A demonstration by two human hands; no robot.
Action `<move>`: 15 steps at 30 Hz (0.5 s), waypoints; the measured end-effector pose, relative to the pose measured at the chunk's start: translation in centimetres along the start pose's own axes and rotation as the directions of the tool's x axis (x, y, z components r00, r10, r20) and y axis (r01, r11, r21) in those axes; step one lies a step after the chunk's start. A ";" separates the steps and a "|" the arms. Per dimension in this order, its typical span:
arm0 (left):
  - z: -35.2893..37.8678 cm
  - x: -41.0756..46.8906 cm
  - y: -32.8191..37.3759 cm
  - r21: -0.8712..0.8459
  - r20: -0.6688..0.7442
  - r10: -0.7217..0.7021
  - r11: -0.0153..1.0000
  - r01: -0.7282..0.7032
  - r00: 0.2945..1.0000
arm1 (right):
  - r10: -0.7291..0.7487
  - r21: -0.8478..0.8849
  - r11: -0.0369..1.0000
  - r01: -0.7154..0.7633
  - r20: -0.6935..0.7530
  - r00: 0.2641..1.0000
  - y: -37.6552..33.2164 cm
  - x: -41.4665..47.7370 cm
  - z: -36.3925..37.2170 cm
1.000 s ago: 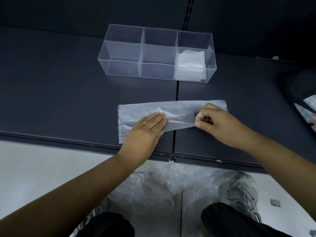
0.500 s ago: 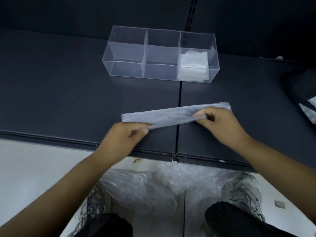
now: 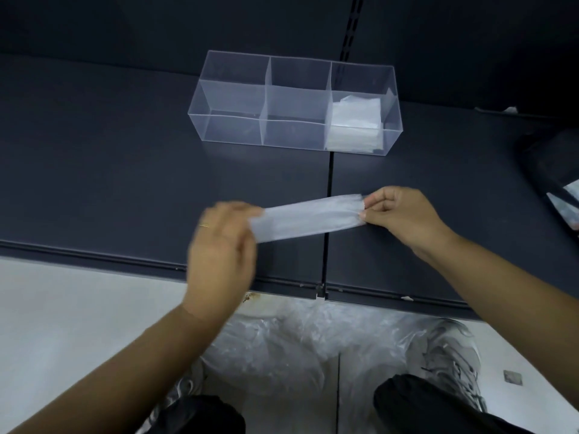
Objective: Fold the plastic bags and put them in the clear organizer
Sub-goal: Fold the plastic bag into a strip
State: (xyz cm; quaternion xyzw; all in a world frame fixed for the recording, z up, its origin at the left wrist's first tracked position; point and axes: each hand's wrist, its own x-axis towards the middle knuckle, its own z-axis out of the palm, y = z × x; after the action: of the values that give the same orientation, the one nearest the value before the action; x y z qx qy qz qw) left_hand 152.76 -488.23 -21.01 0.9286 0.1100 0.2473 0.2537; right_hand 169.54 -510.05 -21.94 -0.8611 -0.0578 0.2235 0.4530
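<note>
While I watch, plastic bag [image 3: 308, 219]: narrow folded strip, in front of the organizer [image 3: 294, 101]
Left hand [image 3: 224, 242]: pinches its left end, blurred
Right hand [image 3: 404, 214]: pinches its right end
Organizer's right compartment: folded bags [image 3: 355, 120]

**Dark shelf, pale floor below**

Spans the view as a dark grey shelf [image 3: 109, 183] in two panels, joined at a narrow seam [image 3: 328, 189] running front to back. Bears a clear organizer [image 3: 232, 98] toward the back, set across the seam, with three compartments in a row and a stack of folded bags [image 3: 354, 120] in the right one. Carries a dark object [image 3: 545, 164] at the far right, partly out of view. Ends in a front lip [image 3: 94, 256]. Below, pale floor [image 3: 62, 308], with a heap of loose plastic bags [image 3: 291, 349] lying by the shelf edge.
</note>
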 end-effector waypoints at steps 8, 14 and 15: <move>4.5 -2.3 0.1 0.384 0.614 -0.018 0.880 -0.279 0.789 | -0.067 -0.234 0.971 0.054 -0.052 0.996 -0.2 -0.6 0.5; 4.4 -2.2 0.5 0.374 0.624 0.003 0.876 -0.303 0.781 | -0.563 -0.551 0.579 0.601 0.262 0.784 -1.1 -4.2 5.5; 4.4 -2.2 0.5 0.371 0.629 0.007 0.876 -0.308 0.777 | -0.510 -0.575 0.516 0.635 0.389 0.767 -0.6 -4.5 6.3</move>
State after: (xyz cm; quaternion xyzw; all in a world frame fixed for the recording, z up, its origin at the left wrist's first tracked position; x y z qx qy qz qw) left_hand 153.16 -491.21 -24.99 0.9966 -0.0038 -0.0771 0.0288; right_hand 162.80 -506.30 -22.99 -0.8730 -0.4546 0.0965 0.1478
